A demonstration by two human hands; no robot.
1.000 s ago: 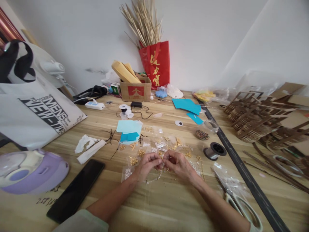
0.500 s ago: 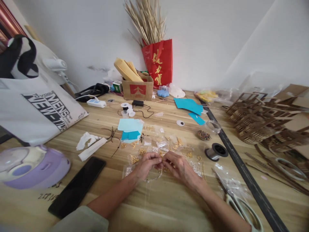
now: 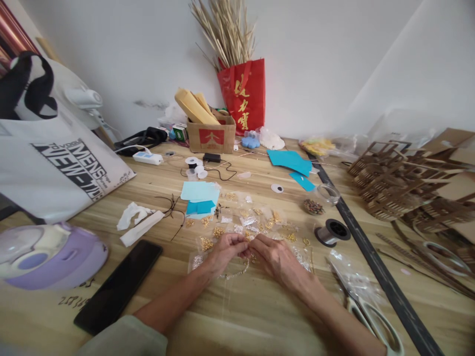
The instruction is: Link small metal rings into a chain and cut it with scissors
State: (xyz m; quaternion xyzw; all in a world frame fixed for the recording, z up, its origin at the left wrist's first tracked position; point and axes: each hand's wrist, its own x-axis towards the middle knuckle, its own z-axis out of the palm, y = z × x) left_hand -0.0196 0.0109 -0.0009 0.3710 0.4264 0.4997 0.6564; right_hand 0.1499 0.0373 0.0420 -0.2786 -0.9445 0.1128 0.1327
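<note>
Over the middle of the wooden table, my left hand (image 3: 229, 249) and my right hand (image 3: 272, 253) meet at the fingertips, both closed in a pinch. A thin silvery chain (image 3: 239, 273) hangs in a loop below my left fingers and appears to be pinched there. What my right fingertips grip is too small and hidden to make out. Around and beyond both hands lie clear bags with small gold findings (image 3: 207, 243) and silver ones (image 3: 197, 262). A short gold chain (image 3: 312, 259) lies just right of my right hand.
Scissors (image 3: 365, 311) and a wire spool (image 3: 332, 232) lie to the right, near a dish of beads (image 3: 313, 206). On the left are a black phone (image 3: 118, 287) and a purple-white device (image 3: 55, 257). Blue sheets (image 3: 200, 198) lie ahead; brown lattice pieces (image 3: 393, 183) are stacked at far right.
My right hand has turned slightly, its fingers now closer together and nearer my left fingertips. The left hand and the hanging chain have barely moved.
</note>
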